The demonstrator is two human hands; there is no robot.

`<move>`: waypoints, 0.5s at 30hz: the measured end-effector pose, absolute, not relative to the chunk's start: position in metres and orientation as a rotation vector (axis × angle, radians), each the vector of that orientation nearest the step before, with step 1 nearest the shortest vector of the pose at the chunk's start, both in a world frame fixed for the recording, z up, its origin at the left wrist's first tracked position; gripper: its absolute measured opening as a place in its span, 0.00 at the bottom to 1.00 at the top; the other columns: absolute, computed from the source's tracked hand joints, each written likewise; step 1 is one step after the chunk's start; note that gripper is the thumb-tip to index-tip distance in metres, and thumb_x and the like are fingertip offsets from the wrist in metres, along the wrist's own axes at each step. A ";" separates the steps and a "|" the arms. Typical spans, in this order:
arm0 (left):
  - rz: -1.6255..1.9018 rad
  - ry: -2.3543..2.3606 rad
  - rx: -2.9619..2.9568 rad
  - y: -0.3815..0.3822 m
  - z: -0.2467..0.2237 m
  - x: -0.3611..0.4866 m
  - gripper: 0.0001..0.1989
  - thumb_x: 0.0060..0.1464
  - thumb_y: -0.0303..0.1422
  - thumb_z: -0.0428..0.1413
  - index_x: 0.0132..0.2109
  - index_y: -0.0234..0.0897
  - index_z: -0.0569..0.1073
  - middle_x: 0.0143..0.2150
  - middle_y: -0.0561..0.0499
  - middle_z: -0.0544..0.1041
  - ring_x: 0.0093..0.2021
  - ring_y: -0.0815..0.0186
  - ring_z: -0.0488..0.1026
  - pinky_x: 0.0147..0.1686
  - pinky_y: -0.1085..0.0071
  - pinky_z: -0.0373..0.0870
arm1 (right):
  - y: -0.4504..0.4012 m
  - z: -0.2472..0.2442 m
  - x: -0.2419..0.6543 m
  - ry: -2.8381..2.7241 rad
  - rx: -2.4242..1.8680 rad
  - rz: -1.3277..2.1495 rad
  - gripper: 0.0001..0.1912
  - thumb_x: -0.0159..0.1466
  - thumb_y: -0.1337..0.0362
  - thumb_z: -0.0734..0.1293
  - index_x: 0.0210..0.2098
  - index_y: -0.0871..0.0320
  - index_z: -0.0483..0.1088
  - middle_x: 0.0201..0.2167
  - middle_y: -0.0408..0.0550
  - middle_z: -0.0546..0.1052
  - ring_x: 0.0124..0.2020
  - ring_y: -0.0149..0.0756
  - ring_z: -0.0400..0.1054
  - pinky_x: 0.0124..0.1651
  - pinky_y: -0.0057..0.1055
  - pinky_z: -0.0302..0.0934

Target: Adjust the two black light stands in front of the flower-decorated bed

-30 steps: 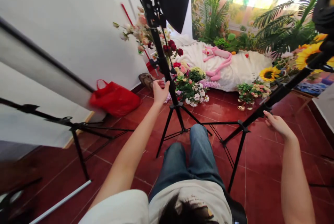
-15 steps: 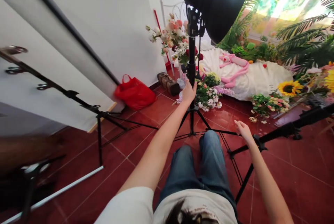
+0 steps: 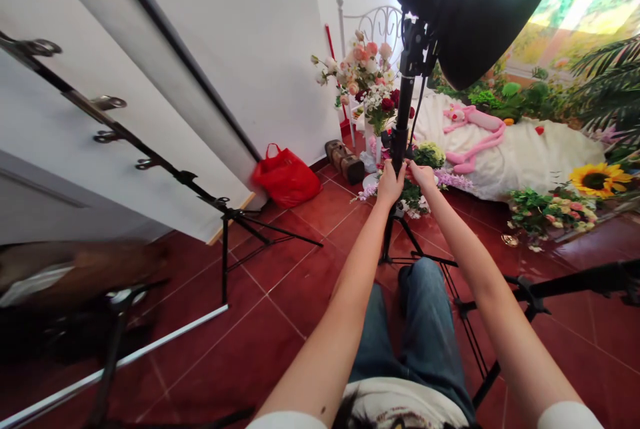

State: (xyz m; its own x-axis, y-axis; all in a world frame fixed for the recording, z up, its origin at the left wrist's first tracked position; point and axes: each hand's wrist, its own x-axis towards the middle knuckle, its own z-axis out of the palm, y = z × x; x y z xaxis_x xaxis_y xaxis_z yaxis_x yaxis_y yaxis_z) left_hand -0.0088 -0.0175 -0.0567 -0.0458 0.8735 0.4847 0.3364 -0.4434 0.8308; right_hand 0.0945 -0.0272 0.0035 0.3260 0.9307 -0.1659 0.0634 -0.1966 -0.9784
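A black light stand (image 3: 403, 106) rises in front of me, topped by a dark studio lamp (image 3: 495, 9) with a wide reflector. Low on the pole, my left hand (image 3: 391, 184) is wrapped round the shaft from the left. My right hand (image 3: 423, 177) is closed against the pole's right side at the same height, its fingertips together; what they pinch is hidden. A black cable (image 3: 417, 109) hangs from the lamp down beside the pole. The stand's legs (image 3: 413, 236) are spread on the floor just beyond my knees.
A second black stand (image 3: 575, 282) leans across the right. At left are a backdrop stand with clips (image 3: 150, 162), a white pole (image 3: 150, 346) and a red bag (image 3: 287, 179). Flowers (image 3: 367, 62), a brown case (image 3: 345, 161) and a pink plush toy (image 3: 477, 129) on white cloth lie beyond.
My right hand has moved from low at the right up to the pole, beside my left hand. The left hand still holds the pole. The view has swung left.
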 end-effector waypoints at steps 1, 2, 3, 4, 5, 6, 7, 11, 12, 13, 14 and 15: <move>1.499 1.278 1.772 -0.018 -0.056 -0.009 0.31 0.60 0.60 0.44 0.54 0.37 0.63 0.52 0.34 0.76 0.55 0.51 0.76 0.56 0.55 0.71 | -0.023 0.004 0.094 -0.923 -1.570 1.044 0.17 0.66 0.55 0.68 0.26 0.61 0.71 0.23 0.49 0.77 0.22 0.28 0.68 0.22 0.21 0.60; 1.492 1.278 1.777 -0.019 -0.055 -0.010 0.30 0.61 0.59 0.44 0.54 0.37 0.62 0.52 0.34 0.75 0.55 0.50 0.76 0.55 0.55 0.71 | -0.020 0.003 0.094 -0.908 -1.572 1.050 0.16 0.66 0.57 0.68 0.25 0.60 0.71 0.22 0.48 0.76 0.21 0.27 0.68 0.22 0.21 0.59; 1.485 1.279 1.782 -0.020 -0.055 -0.010 0.30 0.61 0.58 0.44 0.54 0.37 0.62 0.52 0.34 0.75 0.55 0.50 0.76 0.55 0.55 0.71 | -0.018 0.002 0.095 -0.895 -1.554 1.064 0.15 0.65 0.59 0.69 0.25 0.60 0.71 0.21 0.47 0.76 0.21 0.27 0.68 0.23 0.22 0.59; 1.477 1.279 1.786 -0.020 -0.055 -0.010 0.30 0.62 0.58 0.44 0.54 0.37 0.62 0.53 0.34 0.75 0.55 0.50 0.76 0.55 0.55 0.71 | -0.017 0.000 0.096 -0.884 -1.519 1.082 0.14 0.64 0.59 0.70 0.25 0.60 0.71 0.21 0.46 0.76 0.22 0.27 0.68 0.24 0.22 0.60; 1.473 1.279 1.788 -0.020 -0.055 -0.010 0.29 0.62 0.58 0.44 0.54 0.37 0.62 0.53 0.33 0.75 0.56 0.50 0.76 0.55 0.55 0.71 | -0.017 -0.003 0.097 -0.875 -1.474 1.096 0.13 0.62 0.59 0.71 0.26 0.60 0.71 0.21 0.46 0.76 0.24 0.28 0.70 0.26 0.22 0.60; 1.473 1.279 1.787 -0.020 -0.055 -0.010 0.29 0.62 0.58 0.44 0.54 0.37 0.62 0.53 0.33 0.75 0.56 0.49 0.76 0.55 0.55 0.71 | -0.017 -0.006 0.097 -0.873 -1.426 1.107 0.12 0.61 0.58 0.71 0.27 0.59 0.71 0.23 0.45 0.77 0.26 0.29 0.72 0.29 0.23 0.61; 1.479 1.279 1.783 -0.020 -0.055 -0.010 0.29 0.62 0.58 0.45 0.54 0.37 0.62 0.54 0.33 0.75 0.56 0.49 0.75 0.56 0.55 0.71 | -0.018 -0.010 0.098 -0.873 -1.382 1.117 0.12 0.60 0.56 0.71 0.29 0.59 0.72 0.25 0.45 0.79 0.30 0.30 0.74 0.32 0.24 0.62; 1.499 1.273 1.777 -0.017 -0.057 -0.010 0.30 0.61 0.59 0.45 0.54 0.38 0.62 0.54 0.34 0.74 0.58 0.49 0.74 0.57 0.55 0.69 | -0.019 -0.028 0.098 -0.891 -1.294 1.163 0.15 0.62 0.50 0.67 0.37 0.55 0.72 0.42 0.44 0.81 0.47 0.32 0.74 0.44 0.26 0.63; 1.491 1.272 1.787 -0.017 -0.057 -0.011 0.31 0.61 0.59 0.45 0.54 0.37 0.62 0.54 0.33 0.74 0.58 0.49 0.74 0.58 0.54 0.69 | -0.019 -0.033 0.097 -0.900 -1.272 1.180 0.15 0.62 0.49 0.65 0.39 0.54 0.71 0.45 0.44 0.81 0.50 0.32 0.73 0.46 0.27 0.63; 1.481 1.268 1.800 -0.017 -0.058 -0.011 0.31 0.61 0.60 0.44 0.54 0.37 0.62 0.54 0.33 0.74 0.58 0.48 0.74 0.58 0.54 0.69 | -0.018 -0.037 0.097 -0.907 -1.241 1.201 0.16 0.63 0.48 0.64 0.40 0.53 0.70 0.48 0.45 0.80 0.52 0.32 0.72 0.47 0.28 0.64; 1.473 1.263 1.810 -0.016 -0.058 -0.012 0.32 0.60 0.60 0.44 0.55 0.37 0.62 0.54 0.33 0.74 0.58 0.48 0.74 0.58 0.54 0.69 | -0.018 -0.041 0.096 -0.917 -1.203 1.223 0.17 0.63 0.47 0.63 0.41 0.53 0.69 0.51 0.45 0.79 0.53 0.32 0.71 0.48 0.28 0.64; 1.472 1.257 1.812 -0.016 -0.058 -0.012 0.32 0.60 0.61 0.44 0.55 0.37 0.62 0.54 0.33 0.74 0.58 0.48 0.74 0.58 0.54 0.69 | -0.017 -0.045 0.095 -0.937 -1.170 1.242 0.18 0.63 0.46 0.63 0.43 0.52 0.68 0.52 0.45 0.78 0.53 0.33 0.71 0.48 0.29 0.65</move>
